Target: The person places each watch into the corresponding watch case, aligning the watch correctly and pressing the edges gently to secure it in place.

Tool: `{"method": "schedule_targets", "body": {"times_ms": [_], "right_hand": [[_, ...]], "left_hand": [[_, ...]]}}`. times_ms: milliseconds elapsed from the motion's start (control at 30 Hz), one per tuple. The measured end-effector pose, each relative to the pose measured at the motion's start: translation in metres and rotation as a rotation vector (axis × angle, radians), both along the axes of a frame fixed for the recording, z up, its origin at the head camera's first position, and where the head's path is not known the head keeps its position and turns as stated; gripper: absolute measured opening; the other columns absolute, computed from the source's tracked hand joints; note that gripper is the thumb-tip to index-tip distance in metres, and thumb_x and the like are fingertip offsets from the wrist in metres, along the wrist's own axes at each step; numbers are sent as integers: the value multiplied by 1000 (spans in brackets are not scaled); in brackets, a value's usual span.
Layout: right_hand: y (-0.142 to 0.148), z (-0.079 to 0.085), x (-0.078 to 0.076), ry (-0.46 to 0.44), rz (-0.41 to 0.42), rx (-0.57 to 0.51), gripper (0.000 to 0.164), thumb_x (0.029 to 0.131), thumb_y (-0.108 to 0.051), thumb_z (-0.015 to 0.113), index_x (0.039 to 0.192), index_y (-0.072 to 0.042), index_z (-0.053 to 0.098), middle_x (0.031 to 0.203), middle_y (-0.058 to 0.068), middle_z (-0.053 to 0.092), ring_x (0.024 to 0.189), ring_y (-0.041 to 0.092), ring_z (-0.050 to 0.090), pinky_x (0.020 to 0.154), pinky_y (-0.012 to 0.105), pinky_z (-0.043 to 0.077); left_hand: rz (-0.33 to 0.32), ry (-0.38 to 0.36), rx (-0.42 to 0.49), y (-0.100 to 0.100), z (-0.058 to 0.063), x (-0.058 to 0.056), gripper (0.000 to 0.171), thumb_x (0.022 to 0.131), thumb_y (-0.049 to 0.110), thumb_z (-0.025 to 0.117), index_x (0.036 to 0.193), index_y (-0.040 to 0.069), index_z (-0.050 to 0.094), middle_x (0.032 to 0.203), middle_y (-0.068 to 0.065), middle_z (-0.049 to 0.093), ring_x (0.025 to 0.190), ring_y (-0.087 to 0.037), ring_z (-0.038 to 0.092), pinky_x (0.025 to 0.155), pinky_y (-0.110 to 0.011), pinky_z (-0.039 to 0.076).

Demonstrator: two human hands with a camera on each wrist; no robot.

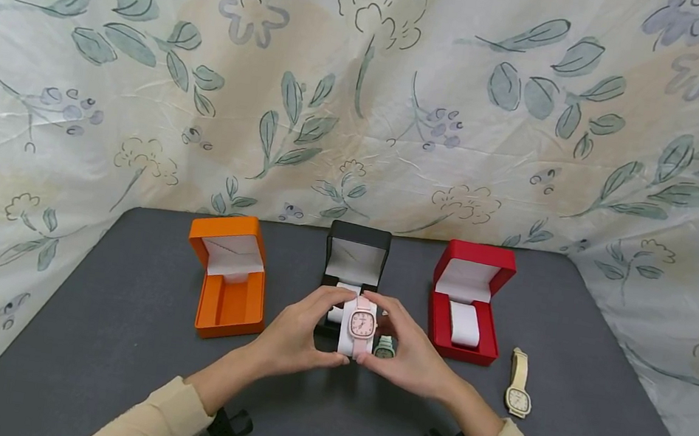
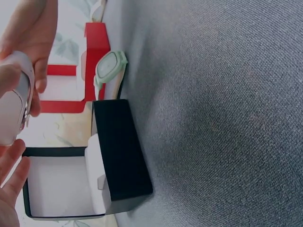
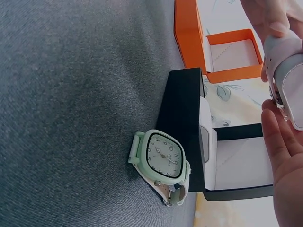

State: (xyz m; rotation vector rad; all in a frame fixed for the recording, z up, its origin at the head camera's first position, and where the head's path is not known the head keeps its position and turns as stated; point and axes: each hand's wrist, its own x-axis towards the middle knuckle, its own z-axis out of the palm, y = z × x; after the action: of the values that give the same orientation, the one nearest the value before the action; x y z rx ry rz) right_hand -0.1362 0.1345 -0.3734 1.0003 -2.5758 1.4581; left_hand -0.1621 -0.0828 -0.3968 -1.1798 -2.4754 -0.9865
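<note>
Both hands hold a pink wristwatch [image 1: 363, 324] that is strapped round a white cushion [image 1: 345, 331]. My left hand [image 1: 292, 325] grips it from the left, with fingers above and thumb below. From the other side my right hand [image 1: 410, 349] grips it likewise. Behind them an open black watch box [image 1: 359, 234] has white padding inside; the hands hide part of it in the head view. A mint-green wristwatch [image 3: 164, 158] lies on the table beside the black box, partly covered by the right hand in the head view.
To the left stands an open orange box [image 1: 232, 302] with no cushion in it. An open red box [image 1: 477, 254] to the right contains a white cushion [image 1: 464, 324]. Farther right, a cream wristwatch [image 1: 519, 383] lies on the grey table [image 1: 105, 333]. Flowered cloth [image 1: 359, 152] hangs behind.
</note>
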Motion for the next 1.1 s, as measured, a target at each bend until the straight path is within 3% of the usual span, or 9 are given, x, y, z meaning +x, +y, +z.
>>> {"method": "schedule_targets", "body": {"times_ms": [100, 333, 600, 800, 1033, 1100], "right_hand": [[1, -8, -3, 36, 25, -23, 78, 73, -4, 75, 138, -4, 33, 126, 10, 44, 97, 21, 52, 84, 35, 51], [6, -32, -17, 27, 52, -31, 78, 75, -12, 75, 139, -19, 32, 134, 0, 38, 109, 13, 45, 89, 31, 49], [7, -34, -18, 43, 91, -43, 74, 79, -22, 72, 140, -18, 31, 138, 2, 34, 114, 16, 43, 92, 30, 46], [7, -34, -19, 46, 86, -42, 74, 78, -19, 73, 140, -18, 32, 138, 1, 34, 117, 15, 41, 93, 30, 46], [7, -35, -19, 58, 94, -36, 72, 79, -18, 72, 140, -18, 33, 139, 3, 33, 117, 16, 41, 92, 32, 46], [7, -36, -20, 66, 95, -34, 72, 79, -18, 72, 140, -18, 33, 139, 3, 34, 117, 16, 41, 92, 32, 47]], "left_hand": [[13, 0, 6, 1, 1, 1, 82, 65, 30, 83, 133, 12, 41, 133, -1, 45, 114, -13, 50, 94, -33, 45], [25, -5, 9, 1, 1, 0, 81, 64, 32, 83, 132, 13, 42, 131, 0, 46, 113, -12, 50, 94, -32, 46], [23, -7, 38, 1, 1, 0, 80, 64, 33, 83, 131, 14, 44, 128, 3, 47, 109, -9, 50, 90, -29, 47], [26, -20, 40, 1, 1, -1, 80, 64, 34, 83, 130, 13, 44, 127, 3, 48, 106, -8, 50, 88, -28, 48], [24, -33, 43, 2, 1, -1, 79, 65, 34, 82, 130, 12, 43, 127, 1, 47, 106, -18, 54, 89, -29, 48], [28, -26, 40, 2, 1, -1, 79, 65, 34, 82, 130, 12, 43, 126, 1, 48, 106, -16, 54, 89, -28, 48]]}}
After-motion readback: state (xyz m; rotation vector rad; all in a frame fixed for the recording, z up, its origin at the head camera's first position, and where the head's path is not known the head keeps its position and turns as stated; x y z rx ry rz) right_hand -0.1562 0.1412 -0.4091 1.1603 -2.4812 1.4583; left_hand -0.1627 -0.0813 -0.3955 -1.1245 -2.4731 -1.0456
